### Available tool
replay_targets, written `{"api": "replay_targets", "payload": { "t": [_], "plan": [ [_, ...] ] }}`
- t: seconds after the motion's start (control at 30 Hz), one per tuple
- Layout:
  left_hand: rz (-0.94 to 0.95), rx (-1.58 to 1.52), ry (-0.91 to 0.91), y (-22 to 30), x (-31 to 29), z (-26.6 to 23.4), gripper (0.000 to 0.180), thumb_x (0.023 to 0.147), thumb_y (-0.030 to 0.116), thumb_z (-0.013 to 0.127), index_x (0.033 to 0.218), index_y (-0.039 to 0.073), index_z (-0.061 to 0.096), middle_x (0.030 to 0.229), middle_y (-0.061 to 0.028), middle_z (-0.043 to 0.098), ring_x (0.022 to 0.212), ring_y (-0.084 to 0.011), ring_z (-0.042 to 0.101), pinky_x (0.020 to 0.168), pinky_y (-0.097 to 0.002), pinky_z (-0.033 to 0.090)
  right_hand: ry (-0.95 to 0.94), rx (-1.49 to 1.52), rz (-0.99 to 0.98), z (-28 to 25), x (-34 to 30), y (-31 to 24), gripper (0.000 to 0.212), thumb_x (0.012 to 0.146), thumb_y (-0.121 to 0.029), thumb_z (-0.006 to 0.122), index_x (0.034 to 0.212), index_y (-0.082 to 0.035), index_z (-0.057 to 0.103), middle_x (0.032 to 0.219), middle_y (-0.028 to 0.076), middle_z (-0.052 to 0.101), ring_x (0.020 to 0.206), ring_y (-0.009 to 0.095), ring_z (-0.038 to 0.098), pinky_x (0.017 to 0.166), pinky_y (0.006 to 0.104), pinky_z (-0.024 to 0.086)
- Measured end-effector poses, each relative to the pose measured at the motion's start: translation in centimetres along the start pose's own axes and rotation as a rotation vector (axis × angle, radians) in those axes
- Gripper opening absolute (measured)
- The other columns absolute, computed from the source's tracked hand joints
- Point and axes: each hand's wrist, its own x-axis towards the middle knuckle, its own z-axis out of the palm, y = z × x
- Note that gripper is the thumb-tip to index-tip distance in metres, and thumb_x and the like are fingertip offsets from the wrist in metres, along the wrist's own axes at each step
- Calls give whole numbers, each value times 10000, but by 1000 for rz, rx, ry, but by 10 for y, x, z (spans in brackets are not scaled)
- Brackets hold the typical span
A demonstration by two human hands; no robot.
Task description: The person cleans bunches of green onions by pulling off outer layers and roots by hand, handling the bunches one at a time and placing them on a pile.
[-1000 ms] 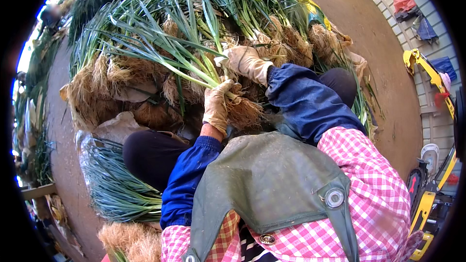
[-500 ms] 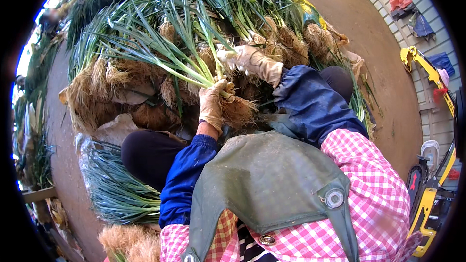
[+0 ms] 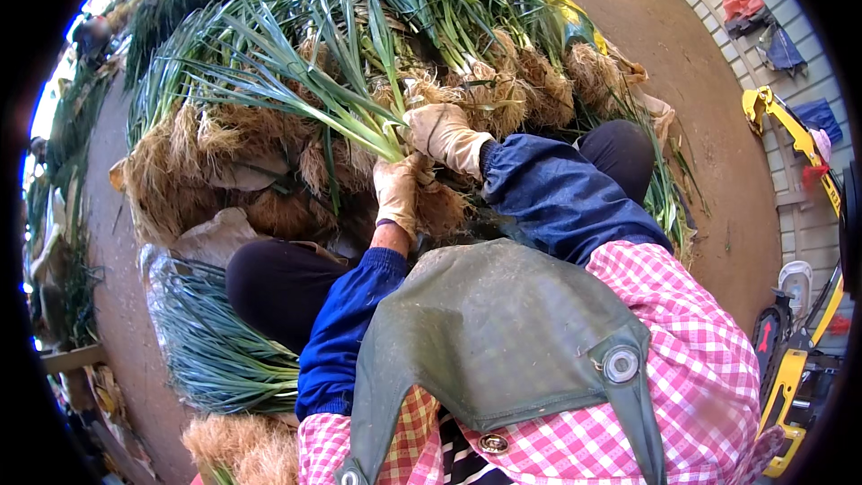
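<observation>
My left hand [image 3: 396,189], in a tan glove, is closed round the white lower stems of a few leeks [image 3: 364,132]. Their long flat green leaves fan out to the upper left, and their pale brown root tuft [image 3: 442,208] hangs just right of that hand. My right hand [image 3: 446,136], gloved as well, is closed against the stems right above the left one; its fingertips are partly hidden. Beyond both hands lies a big heap of leeks [image 3: 215,139], shaggy roots toward me and leaves pointing away.
Beside my left knee lies a bundle of leeks [image 3: 224,337] on clear plastic, with a fluffy root mass [image 3: 242,449] below it. A yellow bag [image 3: 570,11] sits behind the heap. Brown floor [image 3: 718,189] runs along the right, where a yellow machine arm [image 3: 799,130] stands by the wall.
My right hand has come down and left from above the roots to the stems beside my left hand. The left hand stays on the leeks, nearly still.
</observation>
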Motion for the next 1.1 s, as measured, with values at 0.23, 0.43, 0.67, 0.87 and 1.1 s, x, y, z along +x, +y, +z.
{"api": "replay_targets", "payload": {
  "t": [0.23, 0.43, 0.67, 0.87, 1.1],
  "plan": [
    [-214, -261, -92, 18, -6, -2, 208, 774, 32, 663, 961, -17, 585, 733, -88, 618, 530, -192, 598, 443, -289, 491, 211, 659, -200, 2, -20, 16, 266, 848, -317, 598, 860, -55, 642, 695, 117, 640, 646, 258, 642, 597, 363, 503],
    [-233, -291, -133, 10, 4, -12, 237, 794, 1, 571, 1024, -54, 551, 763, -159, 640, 574, -248, 637, 456, -308, 542, -84, 1317, 9, -79, -65, 14, 248, 923, -271, 545, 1033, -69, 640, 758, 26, 622, 628, 119, 587, 460, 215, 479],
    [-301, -408, -152, 23, -8, -8, 265, 800, 11, 586, 1059, -30, 548, 877, -245, 653, 643, -303, 661, 460, -328, 551, -141, 92, 500, -148, -151, 243, 423, 905, -323, 526, 1261, -98, 478, 1107, 97, 596, 822, 191, 628, 669, 321, 536],
    [-315, -310, -162, 24, -11, -7, 281, 807, -21, 559, 1087, -18, 544, 923, -225, 647, 770, -324, 669, 577, -356, 585, -449, -125, 679, -155, -198, 247, 414, 807, -194, 657, 1206, -137, 562, 1190, 153, 587, 1051, 292, 586, 902, 396, 468],
    [-222, -201, -201, 26, -16, 11, 239, 769, -28, 594, 1007, -42, 578, 783, -115, 638, 637, -251, 654, 490, -320, 551, 12, 570, -243, -58, -45, 57, 495, 815, -362, 600, 1206, -61, 561, 1096, 153, 636, 1007, 264, 615, 835, 359, 497]
  ]
}}
